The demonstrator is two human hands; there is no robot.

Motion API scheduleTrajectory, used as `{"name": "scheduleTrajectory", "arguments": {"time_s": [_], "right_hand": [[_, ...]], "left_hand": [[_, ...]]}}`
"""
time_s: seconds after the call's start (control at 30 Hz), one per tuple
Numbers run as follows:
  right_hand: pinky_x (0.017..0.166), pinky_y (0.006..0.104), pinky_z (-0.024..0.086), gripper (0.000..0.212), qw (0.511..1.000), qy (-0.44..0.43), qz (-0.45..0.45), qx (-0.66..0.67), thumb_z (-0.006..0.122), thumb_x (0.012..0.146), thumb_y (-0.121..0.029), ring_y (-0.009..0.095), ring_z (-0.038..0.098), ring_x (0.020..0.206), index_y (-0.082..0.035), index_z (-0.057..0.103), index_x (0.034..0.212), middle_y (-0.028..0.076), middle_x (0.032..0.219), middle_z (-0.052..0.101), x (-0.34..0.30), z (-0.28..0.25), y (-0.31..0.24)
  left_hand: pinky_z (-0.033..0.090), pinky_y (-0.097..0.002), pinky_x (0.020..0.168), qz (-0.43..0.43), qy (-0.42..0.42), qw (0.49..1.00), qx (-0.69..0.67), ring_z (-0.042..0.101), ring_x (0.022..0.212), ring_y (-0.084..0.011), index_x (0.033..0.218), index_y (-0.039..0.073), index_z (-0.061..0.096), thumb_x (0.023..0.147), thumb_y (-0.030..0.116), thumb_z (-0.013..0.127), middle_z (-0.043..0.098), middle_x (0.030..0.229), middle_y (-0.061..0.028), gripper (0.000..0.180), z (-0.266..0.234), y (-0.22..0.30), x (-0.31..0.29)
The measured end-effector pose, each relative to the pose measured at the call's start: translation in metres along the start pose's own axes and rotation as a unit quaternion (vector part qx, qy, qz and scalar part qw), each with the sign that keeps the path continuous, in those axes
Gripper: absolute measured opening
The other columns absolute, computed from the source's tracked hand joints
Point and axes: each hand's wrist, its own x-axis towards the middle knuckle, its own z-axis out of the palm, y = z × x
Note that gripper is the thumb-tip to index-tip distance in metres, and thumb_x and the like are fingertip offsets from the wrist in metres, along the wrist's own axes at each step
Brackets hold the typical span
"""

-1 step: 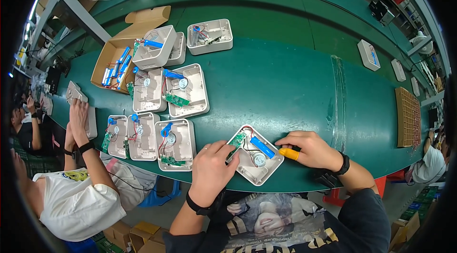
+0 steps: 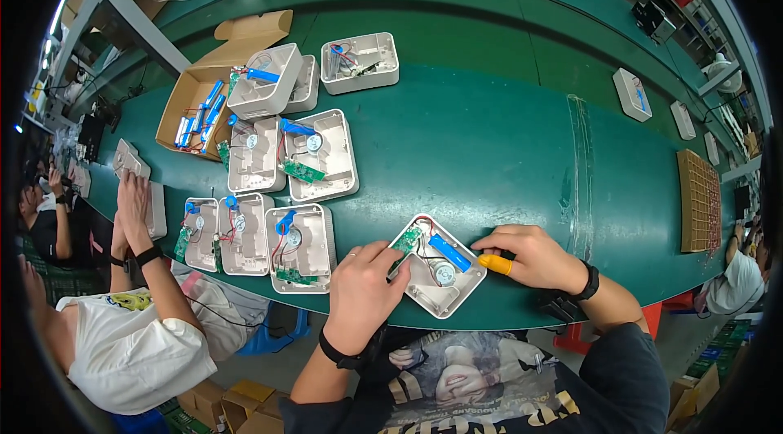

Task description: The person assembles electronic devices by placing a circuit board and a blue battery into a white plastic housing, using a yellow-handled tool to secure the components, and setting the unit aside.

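Observation:
A white plastic housing (image 2: 441,304) lies open and turned cornerwise at the table's near edge. Inside it are a blue cylindrical battery (image 2: 450,253), a round speaker (image 2: 443,273) and a green circuit board (image 2: 407,241) along the left wall. My left hand (image 2: 367,291) grips the housing's left corner, thumb and forefinger beside the board. At the right corner, my right hand (image 2: 530,259) has bent fingers closed against the housing's edge. One of its digits wears a yellow finger cot (image 2: 495,263). Parts of both hands' fingertips are hidden.
Several similar housings (image 2: 322,152) with batteries and boards stand left, some stacked. Behind them sits a cardboard box (image 2: 169,120) of blue batteries. A co-worker's hands (image 2: 134,201) work at far left. A brown gridded tray (image 2: 699,201) and another housing (image 2: 632,95) are on the right.

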Motion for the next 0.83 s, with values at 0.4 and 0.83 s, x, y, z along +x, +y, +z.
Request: {"name": "scheduleTrajectory", "arguments": {"time_s": [0.4,0.83], "right_hand": [[0.08,0.0423,0.06,0.024,1.0,-0.008,-0.012,0.006,0.074,0.1,-0.015,0.033,0.074,0.09,-0.003,0.078,0.12,0.015,0.103,0.076,0.002,0.003,0.002],[0.107,0.0404,0.056,0.039,0.92,-0.08,0.02,0.384,0.055,0.115,-0.019,0.025,0.069,0.125,-0.006,0.062,0.151,0.013,0.142,0.07,0.034,0.044,0.054]], "left_hand": [[0.062,-0.0433,0.075,0.015,-0.022,0.999,0.023,0.076,0.085,-0.0352,0.091,0.003,0.081,0.083,0.013,0.086,0.079,0.1,-0.0146,0.013,-0.005,-0.005,0.001],[0.047,-0.0411,0.059,0.074,0.006,0.996,-0.045,0.066,0.069,-0.0254,0.082,0.0,0.073,0.091,0.003,0.078,0.067,0.077,-0.0144,0.012,0.003,-0.036,0.014]]}}
